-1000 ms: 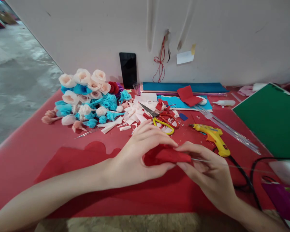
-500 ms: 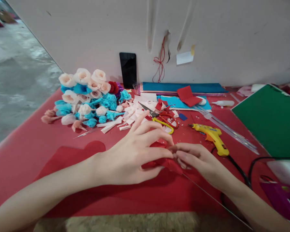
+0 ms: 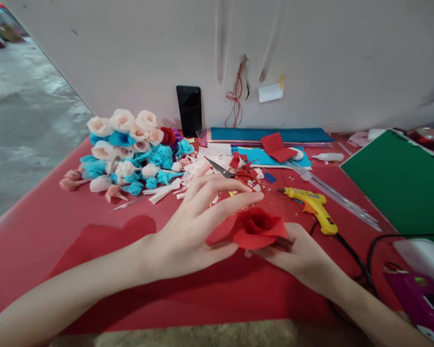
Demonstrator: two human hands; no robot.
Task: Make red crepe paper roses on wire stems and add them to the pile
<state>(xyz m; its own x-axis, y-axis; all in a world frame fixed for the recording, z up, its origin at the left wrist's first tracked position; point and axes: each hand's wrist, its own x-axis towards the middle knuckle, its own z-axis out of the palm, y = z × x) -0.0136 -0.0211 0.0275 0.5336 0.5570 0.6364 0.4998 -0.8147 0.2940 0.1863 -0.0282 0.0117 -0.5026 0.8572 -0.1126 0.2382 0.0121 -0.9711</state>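
Observation:
A red paper flower [image 3: 257,226] is tilted so that its rolled centre faces up toward me. My right hand [image 3: 302,253] is closed around the flower's base from below and the right, its fingertips partly hidden under the petals. On the flower's left side, my left hand [image 3: 188,226] has its fingers stretched out and apart, the thumb touching the lower edge of a petal. Beyond my left hand lie scissors [image 3: 220,167], their handles partly covered by the fingers. Red paper sheets [image 3: 104,246] lie beneath my left forearm.
Finished paper flowers [image 3: 130,154] are heaped at the back left, beside paper scraps [image 3: 198,166]. A phone [image 3: 189,111] leans on the wall. On the right are a yellow glue gun [image 3: 311,202] with its cord, clear sticks [image 3: 340,202] and a green board [image 3: 401,183].
The flower has been turned upward, so its open centre now shows. My right hand has shifted under its base. My left fingers have spread from the pinch near my right hand.

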